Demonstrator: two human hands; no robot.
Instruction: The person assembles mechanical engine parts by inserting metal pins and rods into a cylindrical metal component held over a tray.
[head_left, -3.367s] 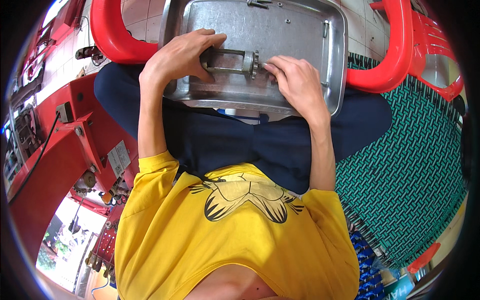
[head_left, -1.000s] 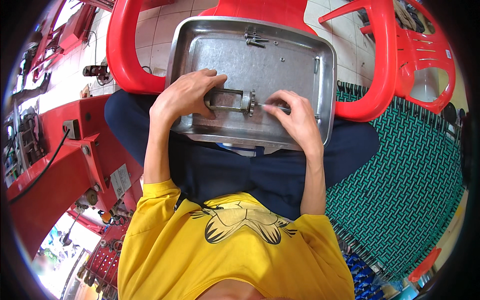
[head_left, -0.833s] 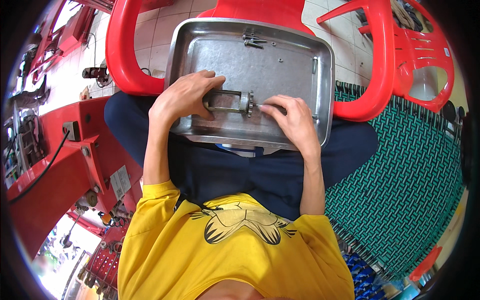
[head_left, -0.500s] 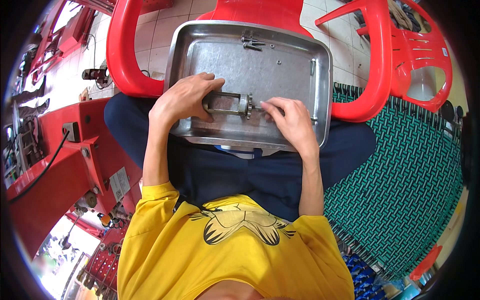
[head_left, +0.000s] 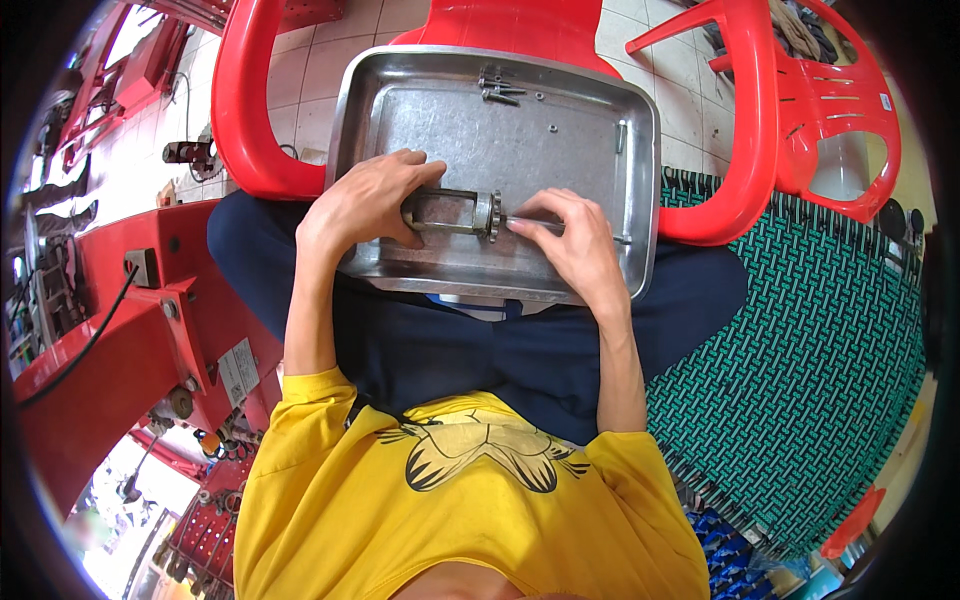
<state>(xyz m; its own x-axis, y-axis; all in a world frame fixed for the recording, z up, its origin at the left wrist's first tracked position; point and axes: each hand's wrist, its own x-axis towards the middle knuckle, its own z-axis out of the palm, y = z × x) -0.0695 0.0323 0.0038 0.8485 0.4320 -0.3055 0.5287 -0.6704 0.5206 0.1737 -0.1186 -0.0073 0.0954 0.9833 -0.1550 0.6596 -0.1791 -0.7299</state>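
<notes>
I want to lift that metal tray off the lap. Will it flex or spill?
The tray looks like rigid sheet metal, so it probably won't flex. Loose screws near its far rim would likely slide or roll if it tilts. The bracket adds weight toward the near side.

Left end of the metal bracket (head_left: 450, 212) hidden inside the left grip (head_left: 365, 205). Slim rod (head_left: 560, 228) mostly covered under the right grip (head_left: 575, 250), only its tip beyond the knuckles showing. Small screws (head_left: 497, 85) at the tray's (head_left: 600, 130) far wall, well beyond both grips, too small to tell apart. Near tray rim partly masked by both wrists.
</notes>
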